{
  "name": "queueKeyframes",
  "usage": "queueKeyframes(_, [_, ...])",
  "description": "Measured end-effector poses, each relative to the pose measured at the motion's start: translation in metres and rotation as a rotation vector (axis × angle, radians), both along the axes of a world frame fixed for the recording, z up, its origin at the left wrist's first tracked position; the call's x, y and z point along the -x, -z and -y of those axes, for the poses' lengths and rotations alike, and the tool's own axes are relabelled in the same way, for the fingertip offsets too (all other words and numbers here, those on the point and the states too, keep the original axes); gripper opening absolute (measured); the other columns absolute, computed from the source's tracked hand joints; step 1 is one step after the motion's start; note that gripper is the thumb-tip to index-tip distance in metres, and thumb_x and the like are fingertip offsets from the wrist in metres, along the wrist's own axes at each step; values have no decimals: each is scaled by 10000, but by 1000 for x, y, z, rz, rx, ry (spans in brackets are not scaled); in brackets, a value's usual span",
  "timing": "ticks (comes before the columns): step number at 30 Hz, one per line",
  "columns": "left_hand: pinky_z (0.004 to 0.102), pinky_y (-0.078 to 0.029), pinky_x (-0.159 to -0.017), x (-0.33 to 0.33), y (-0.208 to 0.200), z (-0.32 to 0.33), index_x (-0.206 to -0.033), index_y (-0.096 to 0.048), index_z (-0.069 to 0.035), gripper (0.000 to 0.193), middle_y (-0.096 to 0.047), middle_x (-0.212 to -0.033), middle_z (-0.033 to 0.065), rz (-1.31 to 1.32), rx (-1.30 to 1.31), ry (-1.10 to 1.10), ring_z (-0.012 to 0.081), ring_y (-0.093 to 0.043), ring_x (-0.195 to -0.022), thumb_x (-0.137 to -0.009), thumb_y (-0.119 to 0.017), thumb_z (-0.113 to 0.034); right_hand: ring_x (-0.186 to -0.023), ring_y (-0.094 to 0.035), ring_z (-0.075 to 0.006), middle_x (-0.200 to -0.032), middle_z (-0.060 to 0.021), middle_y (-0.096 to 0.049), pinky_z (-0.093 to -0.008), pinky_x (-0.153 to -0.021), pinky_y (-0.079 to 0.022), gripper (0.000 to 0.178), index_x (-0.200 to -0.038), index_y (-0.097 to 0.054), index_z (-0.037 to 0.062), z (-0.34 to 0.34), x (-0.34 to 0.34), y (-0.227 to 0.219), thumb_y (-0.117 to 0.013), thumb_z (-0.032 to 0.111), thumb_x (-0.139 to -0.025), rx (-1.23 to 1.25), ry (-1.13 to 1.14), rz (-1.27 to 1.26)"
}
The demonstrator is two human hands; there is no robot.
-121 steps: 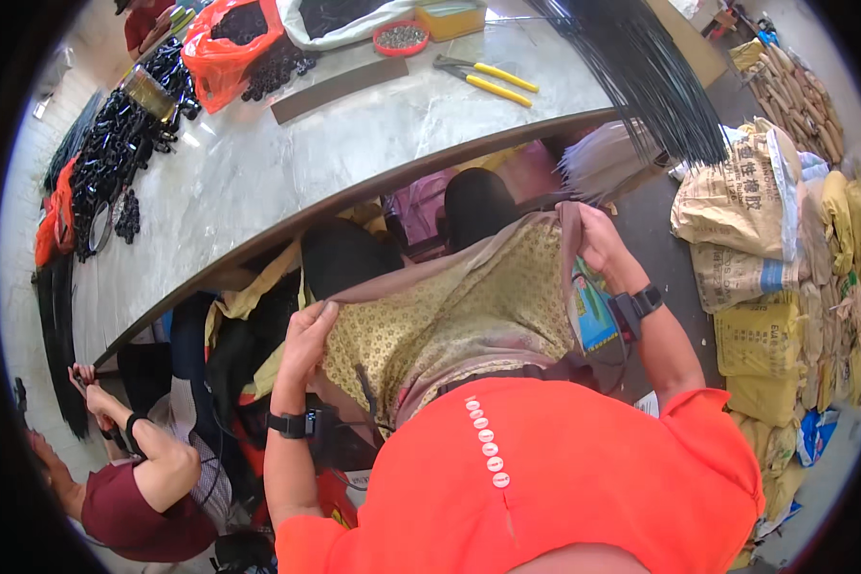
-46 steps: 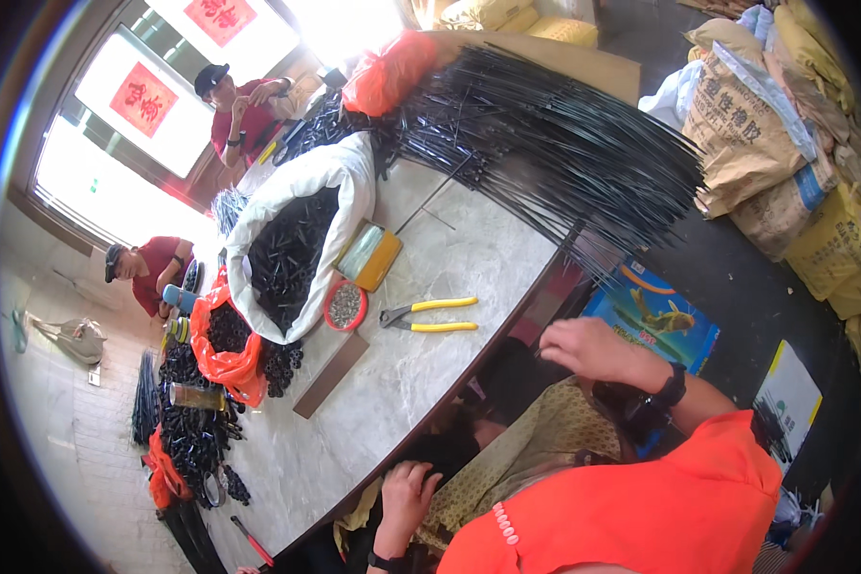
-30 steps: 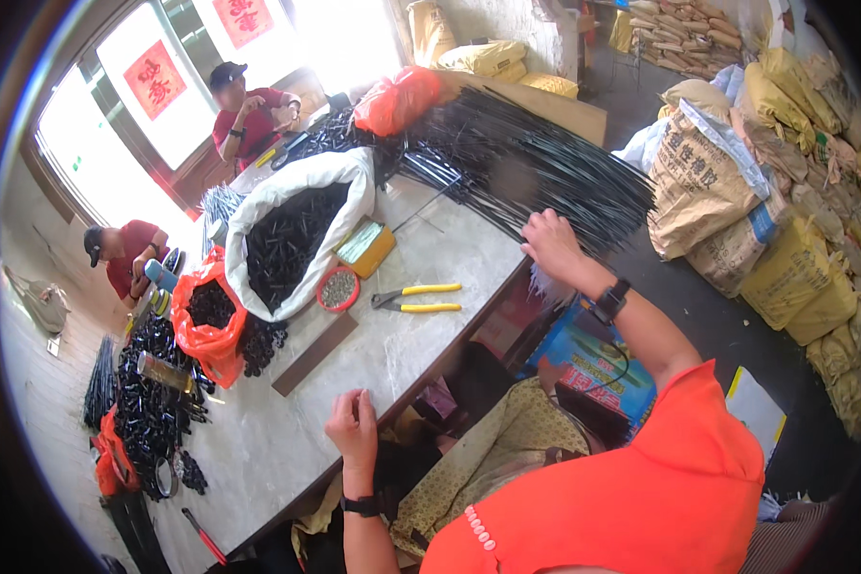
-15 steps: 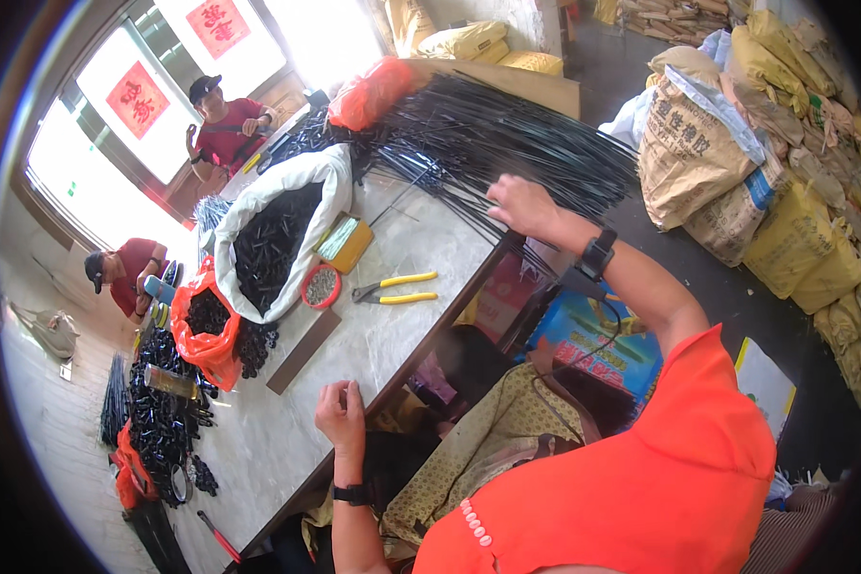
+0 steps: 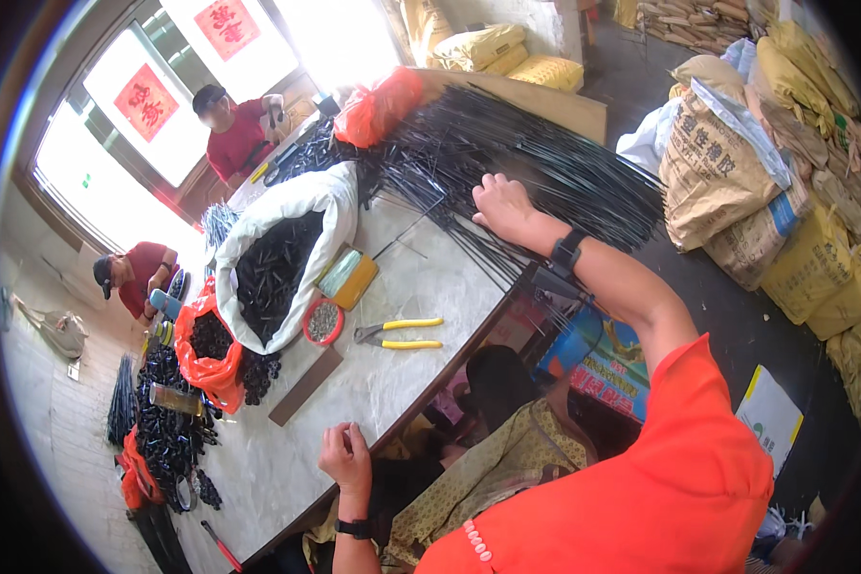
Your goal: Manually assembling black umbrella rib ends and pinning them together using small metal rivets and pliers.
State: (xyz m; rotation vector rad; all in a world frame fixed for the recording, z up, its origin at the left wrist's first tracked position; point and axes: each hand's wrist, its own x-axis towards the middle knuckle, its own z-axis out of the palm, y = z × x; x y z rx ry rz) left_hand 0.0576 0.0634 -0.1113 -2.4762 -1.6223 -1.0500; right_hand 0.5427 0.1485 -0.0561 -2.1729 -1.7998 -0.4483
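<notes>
My right hand point(image 5: 503, 206) is at the near edge of a large pile of thin black rods point(image 5: 555, 172), fingers bent down among them. Whether a rod is between those fingers cannot be made out. Over the near table edge, my left hand point(image 5: 345, 457) is raised with curled fingers, the thumb and fingertips close together. Anything in it is too small to see. Yellow-handled pliers point(image 5: 399, 333) lie on the grey table point(image 5: 373, 383) between my hands. Beyond them are a red round dish point(image 5: 324, 321) of small grey pieces and a yellow box point(image 5: 350, 277).
A white sack point(image 5: 340, 191) of black parts and a red bag point(image 5: 210, 349) of similar parts stand on the table. A dark flat bar point(image 5: 304, 386) lies nearby. Two people in red sit at the far side. Stacked sacks point(image 5: 717, 172) fill the right side.
My right hand has moved left and farther over the rods. My left hand stays curled in about the same place. The person at the back has lowered a raised hand. The view has shifted slightly.
</notes>
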Motion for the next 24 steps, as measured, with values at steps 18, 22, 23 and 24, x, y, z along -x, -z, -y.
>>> queueKeyframes(18, [376, -408, -501, -6, 2, 2, -834, -629, -45, 50, -546, -697, 101, 3, -135, 47, 259, -538, -554, -870, -665, -41, -900, -703, -303, -951, -167, -694, -384, -734, -575, 355, -923, -672, 11, -37, -45, -15, -833, 250, -716, 20, 184, 73])
queueKeyframes(22, [378, -409, -507, -6, 1, 3, -840, -633, -45, 43, -544, -694, 99, 2, -144, 55, 257, -534, -557, -871, -663, -47, -835, -721, -313, -887, -176, -721, -404, -713, -574, 205, -830, -720, 23, -42, -53, -20, -793, 190, -736, 78, 113, 56])
queueKeyframes(23, [379, -410, -508, -6, 2, 3, -842, -635, -46, 41, -542, -693, 98, -2, -145, 54, 257, -535, -559, -871, -663, -51, -828, -720, -315, -871, -172, -723, -410, -709, -573, 145, -804, -729, 31, -43, -51, -20, -766, 154, -737, 58, 94, 90])
queueKeyframes(24, [380, -410, -510, -4, 3, 2, -844, -637, -46, 39, -540, -692, 97, -7, -147, 51, 256, -535, -561, -871, -663, -55, -822, -720, -316, -855, -169, -725, -416, -704, -573, 89, -778, -738, 39, -43, -47, -21, -739, 119, -737, 37, 73, 125])
